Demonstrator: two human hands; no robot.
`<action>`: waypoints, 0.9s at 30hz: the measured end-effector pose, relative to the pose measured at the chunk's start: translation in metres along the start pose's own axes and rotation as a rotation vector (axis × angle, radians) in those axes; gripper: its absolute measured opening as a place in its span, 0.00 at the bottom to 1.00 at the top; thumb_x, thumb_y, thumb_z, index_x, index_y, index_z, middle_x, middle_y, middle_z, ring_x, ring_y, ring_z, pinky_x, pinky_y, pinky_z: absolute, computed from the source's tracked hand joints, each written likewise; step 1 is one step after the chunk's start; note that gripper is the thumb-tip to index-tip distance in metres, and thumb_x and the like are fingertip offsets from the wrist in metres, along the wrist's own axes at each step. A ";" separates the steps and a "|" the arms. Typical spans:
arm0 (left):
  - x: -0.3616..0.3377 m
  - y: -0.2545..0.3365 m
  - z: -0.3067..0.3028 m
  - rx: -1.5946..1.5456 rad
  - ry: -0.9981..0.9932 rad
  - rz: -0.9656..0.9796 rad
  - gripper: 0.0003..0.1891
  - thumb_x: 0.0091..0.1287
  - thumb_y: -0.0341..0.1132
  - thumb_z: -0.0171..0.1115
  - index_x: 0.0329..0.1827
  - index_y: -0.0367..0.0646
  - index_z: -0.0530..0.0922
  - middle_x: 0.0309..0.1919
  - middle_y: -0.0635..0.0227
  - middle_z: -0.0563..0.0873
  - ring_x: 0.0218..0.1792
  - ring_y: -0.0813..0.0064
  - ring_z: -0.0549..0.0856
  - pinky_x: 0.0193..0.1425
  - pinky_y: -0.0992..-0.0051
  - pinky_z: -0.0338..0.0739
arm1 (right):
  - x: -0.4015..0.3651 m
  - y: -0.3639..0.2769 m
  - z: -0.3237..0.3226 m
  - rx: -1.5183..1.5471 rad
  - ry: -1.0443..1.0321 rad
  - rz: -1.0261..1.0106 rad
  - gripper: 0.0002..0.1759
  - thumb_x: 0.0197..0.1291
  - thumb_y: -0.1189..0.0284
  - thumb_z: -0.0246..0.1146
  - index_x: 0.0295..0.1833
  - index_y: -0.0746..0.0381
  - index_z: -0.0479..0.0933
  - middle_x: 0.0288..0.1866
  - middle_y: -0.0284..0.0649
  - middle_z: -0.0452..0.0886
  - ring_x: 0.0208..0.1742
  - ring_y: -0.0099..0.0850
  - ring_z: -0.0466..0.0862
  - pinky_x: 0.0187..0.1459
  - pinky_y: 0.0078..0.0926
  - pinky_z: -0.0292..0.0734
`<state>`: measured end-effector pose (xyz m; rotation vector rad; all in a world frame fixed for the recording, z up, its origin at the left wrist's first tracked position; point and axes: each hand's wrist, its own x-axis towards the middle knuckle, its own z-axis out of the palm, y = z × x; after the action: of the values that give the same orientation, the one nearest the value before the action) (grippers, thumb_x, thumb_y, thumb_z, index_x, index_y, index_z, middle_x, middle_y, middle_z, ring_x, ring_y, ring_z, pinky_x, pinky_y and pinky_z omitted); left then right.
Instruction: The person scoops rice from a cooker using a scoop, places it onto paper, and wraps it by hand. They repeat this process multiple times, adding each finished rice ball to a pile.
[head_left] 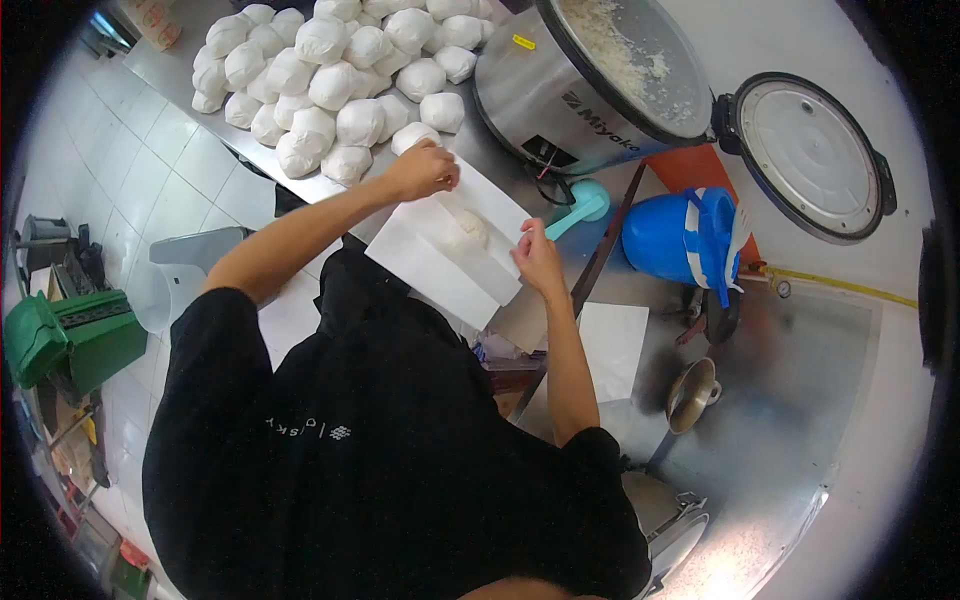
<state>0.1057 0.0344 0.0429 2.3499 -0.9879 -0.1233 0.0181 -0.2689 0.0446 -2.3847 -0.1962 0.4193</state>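
A sheet of white wrapping paper (415,245) lies partly folded in front of my body, with a portion of cooked rice (466,228) on it. My left hand (424,170) is closed on the paper's far left edge. On the paper's right edge, the fingers of my right hand (538,257) are pinched. Beyond my left hand sits a big pile of white paper-wrapped bundles (335,86). A turquoise scoop (585,205) rests near my right hand, beside the rice cooker.
A large Miyako rice cooker (530,85) stands open with rice inside, its lid (810,155) swung to the right. Further right are a blue bucket (660,240), more white paper (612,350) and a metal pan (690,397). A green bin (90,335) stands on the floor at left.
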 end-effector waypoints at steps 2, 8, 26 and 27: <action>-0.032 0.020 0.014 0.067 0.263 -0.079 0.10 0.56 0.37 0.66 0.40 0.50 0.80 0.41 0.68 0.81 0.50 0.64 0.78 0.57 0.62 0.67 | 0.000 -0.024 -0.007 -0.070 -0.119 0.020 0.30 0.47 0.73 0.69 0.56 0.61 0.66 0.30 0.41 0.75 0.36 0.40 0.80 0.39 0.33 0.73; -0.095 0.095 0.085 0.114 0.042 0.003 0.37 0.58 0.51 0.65 0.70 0.52 0.64 0.73 0.63 0.61 0.73 0.60 0.60 0.72 0.55 0.57 | 0.022 -0.043 0.017 -0.244 0.068 -0.356 0.20 0.57 0.72 0.64 0.56 0.61 0.77 0.37 0.41 0.78 0.41 0.41 0.79 0.42 0.34 0.75; -0.079 0.084 0.109 0.147 0.139 0.027 0.29 0.60 0.46 0.62 0.62 0.43 0.69 0.63 0.50 0.68 0.69 0.53 0.63 0.72 0.54 0.56 | -0.017 -0.059 0.083 -0.243 0.320 -0.410 0.22 0.55 0.82 0.54 0.58 0.73 0.70 0.58 0.51 0.70 0.57 0.49 0.70 0.58 0.42 0.67; -0.077 0.077 0.110 0.109 0.167 0.017 0.26 0.60 0.44 0.61 0.59 0.43 0.70 0.62 0.50 0.69 0.67 0.54 0.65 0.70 0.54 0.57 | -0.020 -0.061 0.078 -0.248 0.300 -0.407 0.24 0.54 0.83 0.54 0.59 0.73 0.70 0.59 0.52 0.68 0.57 0.49 0.69 0.60 0.43 0.66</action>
<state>-0.0308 -0.0081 -0.0161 2.4039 -0.9542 0.1342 -0.0293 -0.1802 0.0354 -2.5253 -0.6092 -0.1620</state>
